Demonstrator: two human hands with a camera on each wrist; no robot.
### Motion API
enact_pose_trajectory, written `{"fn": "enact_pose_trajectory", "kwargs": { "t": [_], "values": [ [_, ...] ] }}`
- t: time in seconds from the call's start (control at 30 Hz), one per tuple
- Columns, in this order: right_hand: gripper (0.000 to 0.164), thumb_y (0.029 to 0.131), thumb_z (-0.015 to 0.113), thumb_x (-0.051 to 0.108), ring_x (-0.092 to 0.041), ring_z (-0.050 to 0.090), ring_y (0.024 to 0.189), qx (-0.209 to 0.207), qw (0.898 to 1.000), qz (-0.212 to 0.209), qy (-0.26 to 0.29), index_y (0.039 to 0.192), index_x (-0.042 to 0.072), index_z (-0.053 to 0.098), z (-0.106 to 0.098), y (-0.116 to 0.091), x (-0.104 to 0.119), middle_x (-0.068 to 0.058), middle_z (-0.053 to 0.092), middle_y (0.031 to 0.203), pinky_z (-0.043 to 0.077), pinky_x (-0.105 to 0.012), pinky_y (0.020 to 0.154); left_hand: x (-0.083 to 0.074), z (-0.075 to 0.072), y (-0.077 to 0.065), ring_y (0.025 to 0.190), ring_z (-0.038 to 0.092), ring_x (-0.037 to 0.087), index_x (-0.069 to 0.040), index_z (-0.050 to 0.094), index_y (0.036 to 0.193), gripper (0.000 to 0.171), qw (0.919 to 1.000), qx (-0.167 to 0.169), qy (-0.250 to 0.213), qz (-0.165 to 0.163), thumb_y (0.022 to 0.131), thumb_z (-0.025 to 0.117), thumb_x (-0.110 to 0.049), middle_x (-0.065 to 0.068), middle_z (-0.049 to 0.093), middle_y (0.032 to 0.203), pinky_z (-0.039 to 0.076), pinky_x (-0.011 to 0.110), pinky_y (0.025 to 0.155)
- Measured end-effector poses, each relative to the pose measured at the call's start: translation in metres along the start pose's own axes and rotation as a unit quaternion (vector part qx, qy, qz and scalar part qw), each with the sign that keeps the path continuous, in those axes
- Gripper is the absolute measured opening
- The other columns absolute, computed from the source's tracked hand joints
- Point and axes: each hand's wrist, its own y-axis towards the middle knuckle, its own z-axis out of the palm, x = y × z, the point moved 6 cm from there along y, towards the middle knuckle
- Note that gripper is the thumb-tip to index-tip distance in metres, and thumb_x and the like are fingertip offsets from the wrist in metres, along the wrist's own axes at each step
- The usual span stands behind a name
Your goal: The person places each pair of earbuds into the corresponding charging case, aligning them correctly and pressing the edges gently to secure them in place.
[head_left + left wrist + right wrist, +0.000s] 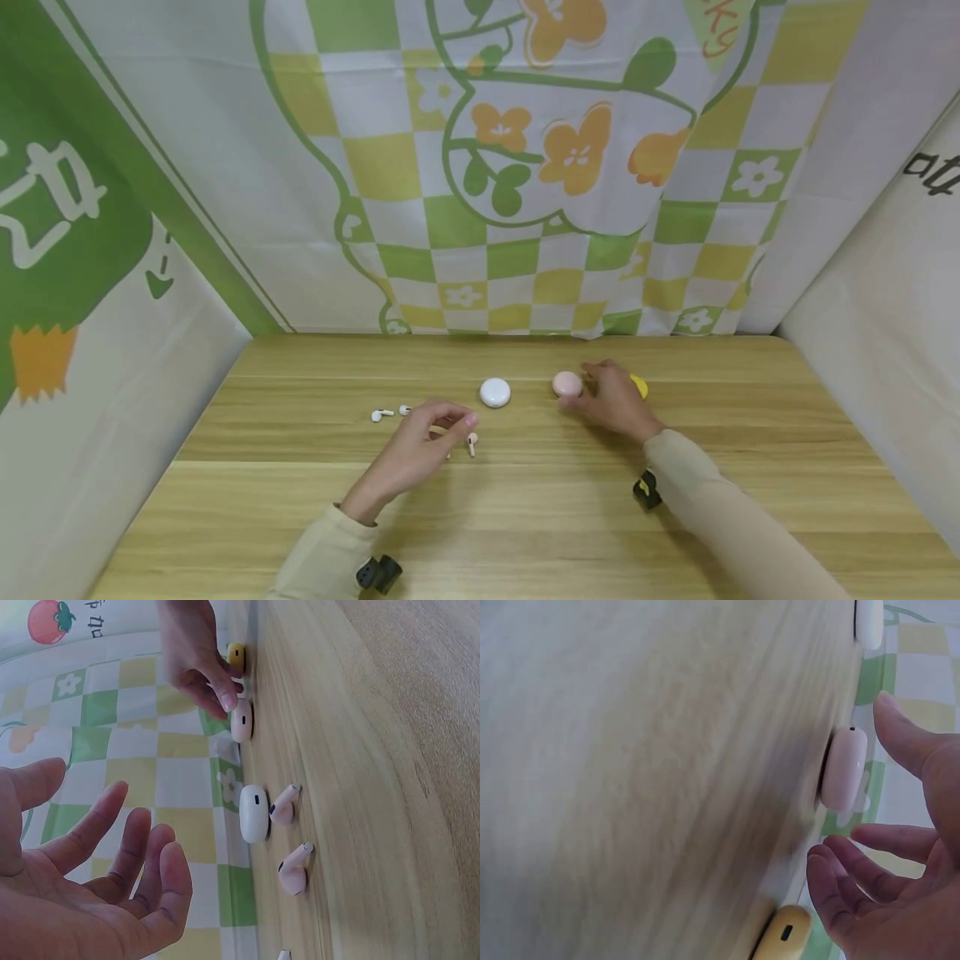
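Observation:
My right hand [615, 400] reaches to a pink rounded earbud case [567, 383] on the table. In the right wrist view, thumb and fingers are spread apart, the pink case [844, 769] lying beyond the gap between them. My left hand [408, 446] hovers above the table with loosely bent fingers and nothing in them. Near its fingertips lies a pink earbud [472, 442]; another is mostly hidden by the hand. The left wrist view shows both pink earbuds, one [285, 804] close to the white case [255, 814] and the other [295, 868] farther along.
A white earbud case [495, 392] stands left of the pink one. A yellow case [640, 385] is partly covered by the right hand. White earbuds [382, 414] lie left of the left hand. A patterned cloth [510, 275] hangs behind the wooden table [525, 533].

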Motion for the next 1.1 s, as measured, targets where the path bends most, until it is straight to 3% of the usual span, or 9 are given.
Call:
{"fn": "enact_pose_trajectory", "kwargs": {
  "t": [0.17, 0.43, 0.7, 1.1],
  "values": [
    [0.077, 0.084, 0.085, 0.037, -0.042, 0.057, 0.113, 0.017, 0.999, 0.027, -0.001, 0.133, -0.016, 0.055, 0.006, 0.002, -0.003, -0.03, 0.058, 0.123, 0.047, -0.054, 0.096, 0.0, 0.001, 0.001, 0.11, 0.061, 0.024, 0.0, 0.069, 0.121, 0.032, 1.0, 0.0, 0.001, 0.001, 0.104, 0.06, -0.026, 0.006, 0.065, 0.115, 0.052, 0.043, 0.093],
    [0.06, 0.082, 0.086, 0.041, -0.031, 0.056, 0.095, 0.007, 0.999, 0.025, -0.025, 0.114, -0.007, 0.067, 0.01, 0.007, 0.0, -0.019, 0.06, 0.104, 0.049, -0.045, 0.079, 0.002, 0.001, 0.001, 0.109, 0.061, 0.023, -0.005, 0.071, 0.118, 0.028, 1.0, -0.001, 0.003, -0.003, 0.104, 0.06, -0.027, 0.004, 0.066, 0.113, 0.052, 0.043, 0.092],
    [0.065, 0.082, 0.086, 0.04, -0.034, 0.056, 0.1, -0.002, 0.999, 0.023, -0.048, 0.119, -0.01, 0.066, 0.013, 0.01, 0.001, -0.022, 0.061, 0.107, 0.05, -0.047, 0.083, 0.002, 0.001, 0.001, 0.11, 0.06, 0.023, -0.005, 0.071, 0.118, 0.027, 1.0, -0.001, 0.001, -0.004, 0.104, 0.061, -0.025, 0.004, 0.066, 0.114, 0.052, 0.042, 0.091],
    [0.052, 0.081, 0.088, 0.034, -0.031, 0.054, 0.095, -0.009, 0.999, 0.027, -0.034, 0.114, -0.004, 0.074, 0.014, 0.01, 0.0, -0.015, 0.061, 0.101, 0.046, -0.043, 0.081, 0.003, 0.002, 0.002, 0.109, 0.06, 0.022, -0.003, 0.071, 0.119, 0.029, 0.9999, -0.001, 0.009, -0.006, 0.104, 0.061, -0.026, 0.003, 0.067, 0.113, 0.051, 0.042, 0.091]
  ]
}}
